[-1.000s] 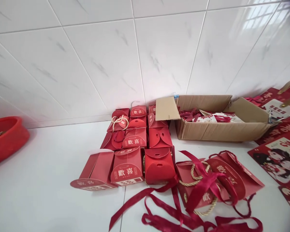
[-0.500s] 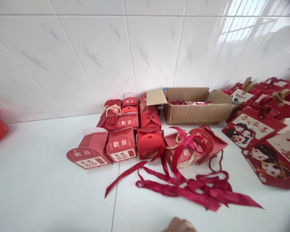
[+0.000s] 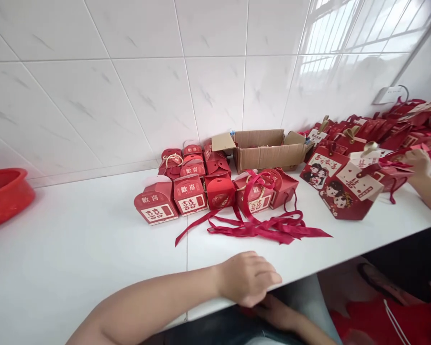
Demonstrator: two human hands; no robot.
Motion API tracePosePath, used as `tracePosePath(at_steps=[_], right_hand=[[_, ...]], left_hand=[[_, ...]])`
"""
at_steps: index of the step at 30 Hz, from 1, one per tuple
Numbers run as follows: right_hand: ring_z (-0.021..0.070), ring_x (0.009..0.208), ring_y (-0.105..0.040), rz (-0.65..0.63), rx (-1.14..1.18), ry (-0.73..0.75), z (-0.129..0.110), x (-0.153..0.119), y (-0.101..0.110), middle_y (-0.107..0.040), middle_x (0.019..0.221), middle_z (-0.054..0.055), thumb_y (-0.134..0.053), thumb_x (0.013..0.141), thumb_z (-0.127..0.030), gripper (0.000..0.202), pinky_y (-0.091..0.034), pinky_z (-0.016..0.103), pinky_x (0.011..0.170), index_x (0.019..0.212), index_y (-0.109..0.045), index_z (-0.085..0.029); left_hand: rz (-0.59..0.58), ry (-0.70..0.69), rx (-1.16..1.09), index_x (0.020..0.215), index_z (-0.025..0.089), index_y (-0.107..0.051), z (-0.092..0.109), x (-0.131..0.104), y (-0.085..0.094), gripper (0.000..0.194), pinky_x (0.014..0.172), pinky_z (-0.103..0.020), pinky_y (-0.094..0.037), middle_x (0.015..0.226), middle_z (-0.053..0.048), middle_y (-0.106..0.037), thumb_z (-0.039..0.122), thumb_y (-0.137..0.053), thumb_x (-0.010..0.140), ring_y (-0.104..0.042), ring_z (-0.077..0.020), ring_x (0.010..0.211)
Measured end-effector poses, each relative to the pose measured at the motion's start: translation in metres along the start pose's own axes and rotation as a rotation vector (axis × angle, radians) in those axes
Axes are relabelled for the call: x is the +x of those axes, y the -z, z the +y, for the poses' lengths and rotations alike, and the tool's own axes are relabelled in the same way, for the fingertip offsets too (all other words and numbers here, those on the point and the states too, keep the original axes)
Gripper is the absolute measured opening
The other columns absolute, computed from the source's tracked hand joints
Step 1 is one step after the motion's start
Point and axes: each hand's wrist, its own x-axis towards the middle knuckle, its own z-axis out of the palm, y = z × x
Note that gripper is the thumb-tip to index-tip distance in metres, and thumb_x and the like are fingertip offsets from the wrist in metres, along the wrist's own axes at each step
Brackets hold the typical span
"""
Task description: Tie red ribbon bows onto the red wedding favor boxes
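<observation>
My left hand [image 3: 249, 278] rests at the front edge of the white tiled counter [image 3: 93, 268], its fingers curled downward. Whatever it may hold is hidden beneath it. Just below the edge, my right hand [image 3: 275, 311] is close to the left one, its fingers mostly out of sight. A small dark red patch shows between the hands, too little to name. Beyond them lies a tangle of dark red ribbons [image 3: 273, 232]. Behind the ribbons stand red gift boxes [image 3: 190, 194] in rows, one with a twisted gold cord handle [image 3: 262, 194].
An open cardboard box [image 3: 269, 158] stands against the tiled wall. Red gift bags [image 3: 348, 189] with printed couples crowd the right side. Another person's hand [image 3: 418, 163] is at a red box there. A red plastic basin [image 3: 10, 196] sits at far left.
The view has tilted down and swung right. My left forearm and right hand have come into sight, along with the counter's front edge and the other person's arm.
</observation>
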Motion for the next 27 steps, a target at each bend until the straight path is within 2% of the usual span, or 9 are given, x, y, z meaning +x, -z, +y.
tracePosePath(at_steps=[2, 4, 12, 16, 19, 23, 27], right_hand=[[0.0191, 0.093, -0.063, -0.068, -0.026, -0.001, 0.006, -0.011, 0.001, -0.067, 0.100, 0.004, -0.053, 0.092, -0.037, 0.024, -0.051, 0.036, 0.087, 0.097, -0.067, -0.018], [0.0218, 0.092, -0.064, -0.066, -0.052, -0.007, 0.009, -0.019, 0.006, -0.070, 0.095, 0.005, -0.049, 0.092, -0.038, 0.027, -0.049, 0.036, 0.088, 0.094, -0.069, -0.020], [0.0250, 0.100, -0.063, -0.052, -0.098, -0.016, 0.005, -0.041, 0.028, -0.070, 0.105, 0.009, -0.046, 0.088, -0.047, 0.040, -0.046, 0.033, 0.091, 0.106, -0.069, -0.020], [0.0252, 0.103, -0.062, -0.037, -0.003, -0.033, 0.008, -0.040, 0.038, -0.070, 0.108, 0.009, -0.048, 0.086, -0.053, 0.043, -0.045, 0.032, 0.093, 0.108, -0.068, -0.021], [0.0265, 0.098, -0.063, -0.047, 0.090, -0.024, 0.016, -0.033, 0.044, -0.071, 0.099, 0.008, -0.052, 0.081, -0.059, 0.044, -0.045, 0.034, 0.091, 0.098, -0.069, -0.022], [0.0278, 0.094, -0.062, -0.042, 0.118, 0.008, 0.029, -0.026, 0.050, -0.070, 0.090, 0.007, -0.046, 0.082, -0.065, 0.050, -0.045, 0.037, 0.089, 0.084, -0.068, -0.020], [0.0261, 0.093, -0.063, -0.047, 0.161, 0.031, 0.033, -0.027, 0.050, -0.069, 0.091, 0.006, -0.046, 0.083, -0.065, 0.049, -0.045, 0.035, 0.087, 0.084, -0.066, -0.021]], left_hand=[[0.042, 0.034, 0.043, 0.109, 0.015, -0.051, -0.006, -0.003, 0.000, 0.030, 0.070, -0.032, -0.048, 0.094, -0.007, -0.070, 0.016, -0.051, 0.080, -0.065, -0.0186, 0.082], [0.087, 0.064, 0.056, 0.110, 0.014, -0.051, -0.012, -0.007, 0.001, 0.029, 0.071, -0.033, -0.049, 0.092, -0.009, -0.069, 0.014, -0.050, 0.081, -0.064, -0.0197, 0.081], [0.260, 0.135, 0.036, 0.101, 0.019, -0.051, -0.018, -0.008, 0.009, 0.022, 0.067, -0.026, -0.052, 0.077, -0.004, -0.068, 0.011, -0.044, 0.081, -0.064, -0.0149, 0.069], [0.323, 0.191, 0.052, 0.099, 0.019, -0.051, -0.018, -0.004, 0.013, 0.021, 0.060, -0.026, -0.051, 0.074, -0.004, -0.066, 0.010, -0.045, 0.081, -0.061, -0.0151, 0.064], [0.355, 0.243, 0.073, 0.098, 0.019, -0.052, -0.019, -0.004, 0.013, 0.020, 0.062, -0.028, -0.051, 0.075, -0.006, -0.065, 0.009, -0.044, 0.082, -0.061, -0.0167, 0.067], [0.341, 0.262, 0.083, 0.096, 0.018, -0.054, -0.020, -0.004, 0.011, 0.019, 0.065, -0.028, -0.052, 0.077, -0.006, -0.066, 0.009, -0.045, 0.082, -0.062, -0.0169, 0.071], [0.339, 0.297, 0.073, 0.096, 0.018, -0.055, -0.021, -0.003, 0.012, 0.018, 0.066, -0.029, -0.053, 0.079, -0.007, -0.066, 0.010, -0.045, 0.083, -0.062, -0.0170, 0.072]])
